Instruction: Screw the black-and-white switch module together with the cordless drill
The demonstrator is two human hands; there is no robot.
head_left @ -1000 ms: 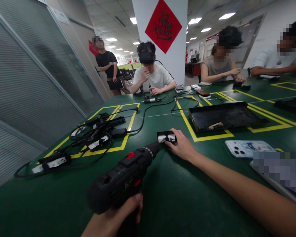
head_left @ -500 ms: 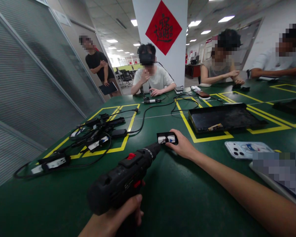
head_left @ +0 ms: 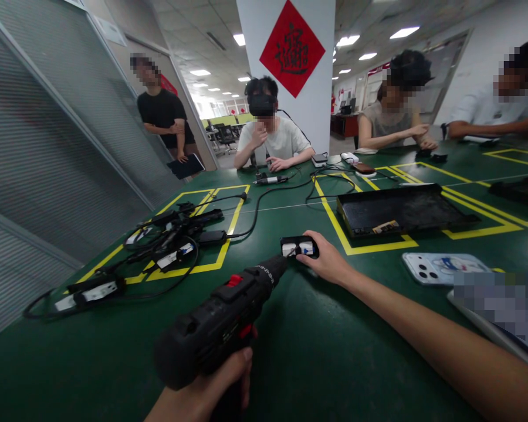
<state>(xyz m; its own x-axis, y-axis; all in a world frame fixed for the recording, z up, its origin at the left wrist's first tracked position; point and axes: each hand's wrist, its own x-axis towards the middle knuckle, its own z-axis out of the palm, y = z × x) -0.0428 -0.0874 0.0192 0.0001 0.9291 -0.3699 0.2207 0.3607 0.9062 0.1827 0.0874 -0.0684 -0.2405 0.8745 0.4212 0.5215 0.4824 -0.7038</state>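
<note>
My left hand [head_left: 229, 375] is wrapped round the grip of a black cordless drill [head_left: 215, 322] with red switches. The drill points forward and right, and its bit reaches the front of a small black housing [head_left: 299, 240] with white parts inside. Whether the bit tip touches a screw is too small to tell. From the right side, my right hand [head_left: 328, 258] grips that housing between thumb and fingers, holding it at the green tabletop [head_left: 317, 340]. Part of the housing's right end is hidden by my fingers.
Black devices with tangled cables [head_left: 176, 234] lie on the left, within yellow tape. A black tray [head_left: 405, 208] sits right of centre. Nearer are a phone [head_left: 444, 268] and a pixelated object [head_left: 501, 316]. A black cable [head_left: 257, 214] crosses the table. Several people are around it.
The drill's rear has dipped slightly, with its bit still at the housing. My right hand has barely moved. The standing person at the back left has shifted left.
</note>
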